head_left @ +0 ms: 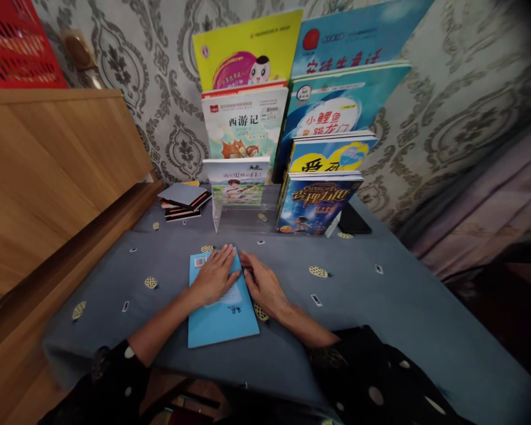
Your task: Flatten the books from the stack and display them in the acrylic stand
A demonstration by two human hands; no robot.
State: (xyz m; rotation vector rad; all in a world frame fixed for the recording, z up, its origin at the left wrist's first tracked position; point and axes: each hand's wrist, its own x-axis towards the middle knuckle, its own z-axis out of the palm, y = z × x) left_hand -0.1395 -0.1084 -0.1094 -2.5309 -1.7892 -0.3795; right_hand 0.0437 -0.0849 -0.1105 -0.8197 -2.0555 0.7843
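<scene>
A light blue book (223,319) lies flat on the grey tablecloth (380,307), back cover up, with a barcode at its top left corner. My left hand (215,276) rests flat on the book's upper half, fingers stretched out. My right hand (261,283) lies at the book's right edge, fingers extended and touching the edge near the top right corner.
A clear tiered stand (243,218) behind the book holds several children's books upright against the patterned wall. A small stack of dark notebooks (183,200) lies at the back left. A wooden headboard (48,171) borders the left side. A dark phone (354,221) lies right of the stand.
</scene>
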